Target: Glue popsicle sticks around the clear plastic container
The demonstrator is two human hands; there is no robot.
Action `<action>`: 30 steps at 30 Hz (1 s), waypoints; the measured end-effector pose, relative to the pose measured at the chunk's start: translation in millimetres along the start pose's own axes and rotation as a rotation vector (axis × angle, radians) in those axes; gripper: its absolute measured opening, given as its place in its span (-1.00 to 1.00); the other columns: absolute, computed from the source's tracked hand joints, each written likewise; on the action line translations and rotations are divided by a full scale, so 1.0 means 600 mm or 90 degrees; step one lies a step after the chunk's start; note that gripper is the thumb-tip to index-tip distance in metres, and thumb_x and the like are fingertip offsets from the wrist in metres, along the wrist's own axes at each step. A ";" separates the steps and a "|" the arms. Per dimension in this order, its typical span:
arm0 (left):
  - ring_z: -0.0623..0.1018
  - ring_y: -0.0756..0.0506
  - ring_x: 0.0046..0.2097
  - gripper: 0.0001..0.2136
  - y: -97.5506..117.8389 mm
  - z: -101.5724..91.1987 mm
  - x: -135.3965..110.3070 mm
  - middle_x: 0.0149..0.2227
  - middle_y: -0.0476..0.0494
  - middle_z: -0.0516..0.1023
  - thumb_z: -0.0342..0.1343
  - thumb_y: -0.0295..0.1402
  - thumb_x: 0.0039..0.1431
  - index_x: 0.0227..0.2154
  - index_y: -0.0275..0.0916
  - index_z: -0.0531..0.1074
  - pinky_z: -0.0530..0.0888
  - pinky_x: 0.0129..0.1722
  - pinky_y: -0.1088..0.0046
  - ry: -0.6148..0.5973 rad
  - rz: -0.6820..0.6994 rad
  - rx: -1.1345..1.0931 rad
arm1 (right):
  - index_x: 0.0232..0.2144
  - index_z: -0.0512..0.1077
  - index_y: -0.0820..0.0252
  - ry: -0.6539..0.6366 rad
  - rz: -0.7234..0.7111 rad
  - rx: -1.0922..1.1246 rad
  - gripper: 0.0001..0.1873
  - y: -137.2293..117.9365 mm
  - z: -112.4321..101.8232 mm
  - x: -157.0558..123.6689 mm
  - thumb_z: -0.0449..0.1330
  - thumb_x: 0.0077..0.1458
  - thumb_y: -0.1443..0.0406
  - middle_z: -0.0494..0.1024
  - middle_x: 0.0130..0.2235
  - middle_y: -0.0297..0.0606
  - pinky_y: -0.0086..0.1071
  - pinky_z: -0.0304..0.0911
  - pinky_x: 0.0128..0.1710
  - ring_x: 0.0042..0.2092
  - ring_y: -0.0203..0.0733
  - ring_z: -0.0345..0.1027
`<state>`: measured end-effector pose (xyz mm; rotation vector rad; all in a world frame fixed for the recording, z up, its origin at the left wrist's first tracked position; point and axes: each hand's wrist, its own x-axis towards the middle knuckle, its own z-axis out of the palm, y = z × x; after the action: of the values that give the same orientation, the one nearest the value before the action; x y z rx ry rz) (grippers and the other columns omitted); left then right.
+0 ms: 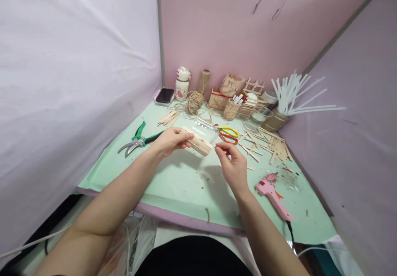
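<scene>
My left hand (171, 140) grips one end of a small block of glued wooden sticks (198, 142) and holds it above the green mat (173, 185). My right hand (233, 164) hovers just right of the block's other end, with thumb and forefinger pinched together. What the pinch holds, if anything, is too small to make out.
On the mat lie green-handled pliers (138, 140), yellow and red scissors (228, 134), loose wooden sticks (273, 145) and a pink glue gun (273, 193). At the back stand a phone (164, 96), a bottle (182, 83), twine (195, 100), stick baskets (231, 96) and a cup of white rods (279, 118).
</scene>
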<state>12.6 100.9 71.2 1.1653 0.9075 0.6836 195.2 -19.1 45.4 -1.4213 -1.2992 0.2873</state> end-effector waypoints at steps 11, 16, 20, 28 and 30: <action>0.46 0.10 -0.57 -0.65 -0.016 0.011 0.000 -0.64 -0.05 0.51 0.46 -0.22 -0.28 -0.57 -0.38 0.48 0.36 -0.59 0.69 -0.006 -0.039 0.018 | -0.37 0.56 0.16 -0.082 0.070 0.027 -0.86 0.007 -0.005 0.007 0.24 0.08 0.23 0.62 -0.34 -0.28 -0.32 0.26 -0.22 -0.31 -0.19 0.40; 0.46 0.10 -0.57 -0.70 -0.012 0.013 -0.004 -0.66 -0.04 0.50 0.46 -0.26 -0.24 -0.57 -0.37 0.50 0.35 -0.60 0.69 -0.015 -0.047 0.026 | -0.40 0.56 0.13 -0.098 0.018 -0.001 -0.88 0.008 -0.008 0.008 0.22 0.10 0.28 0.60 -0.37 -0.30 -0.34 0.27 -0.24 -0.33 -0.21 0.39; 0.46 0.10 -0.58 -0.73 -0.012 0.014 -0.005 -0.65 -0.05 0.51 0.45 -0.30 -0.22 -0.57 -0.37 0.50 0.36 -0.60 0.70 -0.020 -0.056 0.014 | -0.40 0.55 0.12 -0.101 -0.016 -0.011 -0.90 0.011 -0.007 0.007 0.22 0.12 0.30 0.59 -0.36 -0.31 -0.34 0.27 -0.24 -0.32 -0.21 0.39; 0.44 0.12 -0.58 -0.69 -0.020 0.012 -0.001 -0.63 -0.04 0.52 0.45 -0.25 -0.25 -0.56 -0.37 0.50 0.39 -0.56 0.69 -0.016 -0.027 0.006 | -0.38 0.54 0.13 -0.093 -0.067 -0.021 -0.89 0.011 -0.008 0.008 0.20 0.15 0.34 0.56 -0.34 -0.29 -0.33 0.28 -0.21 -0.30 -0.22 0.39; 0.44 0.12 -0.58 -0.65 -0.020 0.009 0.002 -0.63 -0.04 0.52 0.46 -0.21 -0.28 -0.53 -0.38 0.51 0.39 -0.56 0.69 -0.013 -0.014 -0.001 | -0.33 0.55 0.13 -0.065 -0.079 -0.020 -0.88 0.013 -0.013 0.009 0.19 0.17 0.32 0.54 -0.29 -0.25 -0.32 0.28 -0.17 -0.22 -0.20 0.41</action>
<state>17.8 96.0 60.1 1.1584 0.9016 0.6541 207.0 -17.4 44.2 -1.3602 -1.4746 0.2590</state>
